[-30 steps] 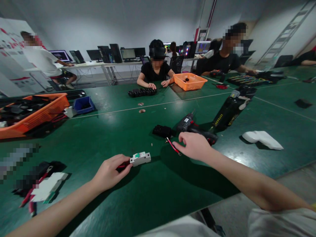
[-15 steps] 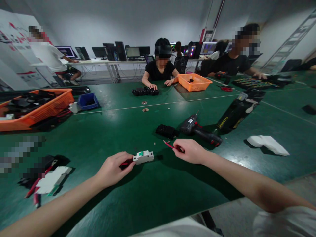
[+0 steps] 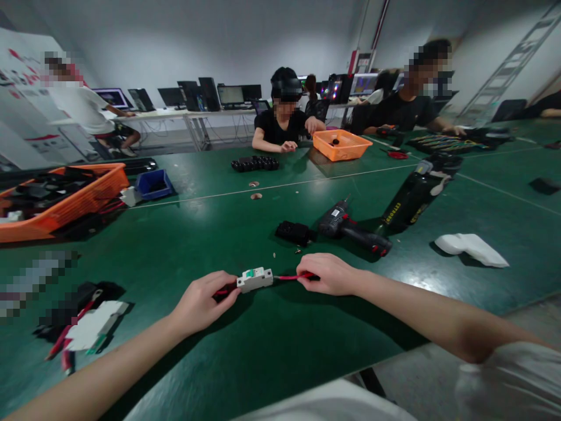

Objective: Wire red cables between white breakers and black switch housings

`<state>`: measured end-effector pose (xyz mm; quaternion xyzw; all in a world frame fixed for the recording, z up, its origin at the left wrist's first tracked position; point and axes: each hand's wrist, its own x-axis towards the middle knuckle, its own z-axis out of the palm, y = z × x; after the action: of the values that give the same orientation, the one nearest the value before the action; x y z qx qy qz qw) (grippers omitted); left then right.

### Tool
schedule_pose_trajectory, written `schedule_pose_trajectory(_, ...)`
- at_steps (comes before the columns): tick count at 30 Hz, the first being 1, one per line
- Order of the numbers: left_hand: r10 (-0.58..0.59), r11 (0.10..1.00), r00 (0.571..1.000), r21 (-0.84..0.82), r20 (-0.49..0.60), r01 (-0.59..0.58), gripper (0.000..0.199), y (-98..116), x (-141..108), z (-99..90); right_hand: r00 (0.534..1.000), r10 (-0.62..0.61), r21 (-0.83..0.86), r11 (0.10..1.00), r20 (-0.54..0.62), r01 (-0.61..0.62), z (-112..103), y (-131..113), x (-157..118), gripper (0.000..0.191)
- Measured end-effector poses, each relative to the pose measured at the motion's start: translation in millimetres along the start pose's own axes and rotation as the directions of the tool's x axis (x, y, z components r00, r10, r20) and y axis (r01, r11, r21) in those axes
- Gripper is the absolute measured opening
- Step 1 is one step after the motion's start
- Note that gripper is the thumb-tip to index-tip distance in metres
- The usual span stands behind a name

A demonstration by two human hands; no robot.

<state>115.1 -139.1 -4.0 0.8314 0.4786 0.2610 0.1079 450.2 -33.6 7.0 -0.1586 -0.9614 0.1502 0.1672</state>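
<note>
Pinching the left end of a white circuit breaker (image 3: pixel 255 282): left hand (image 3: pixel 205 301), closed, a dark red cable (image 3: pixel 224 289) showing between its fingers. Gripping a red wire (image 3: pixel 287 278): right hand (image 3: pixel 329 275), closed, the wire's tip pointing at the breaker's right end. The hands are standing apart, the breaker sitting between them over the green table (image 3: pixel 210 228). Beyond the right hand: a power drill (image 3: pixel 344 224), lying beside a black block (image 3: pixel 293 232). At left: a second breaker (image 3: pixel 96 327), resting by red cables; an orange basket (image 3: pixel 94 196), holding black parts. Across: a person (image 3: pixel 284 123), sitting.
</note>
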Motion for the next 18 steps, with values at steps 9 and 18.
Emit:
schedule_pose_trajectory(9, 0.001, 1.000, 1.000, -0.001, -0.004, -0.001, 0.020, 0.5, 0.8, 0.2, 0.999, 0.021, 0.025, 0.999, -0.045, -0.020, 2.9, 5.7, 0.3, 0.009)
schedule_pose_trajectory(18, -0.004, 1.000, 1.000, 0.003, 0.000, 0.004, 0.021, 2.5, 1.5, -1.1, 0.998, -0.008, 0.060, 0.998, -0.066, 0.012, 6.7, 9.4, 2.2, 0.015)
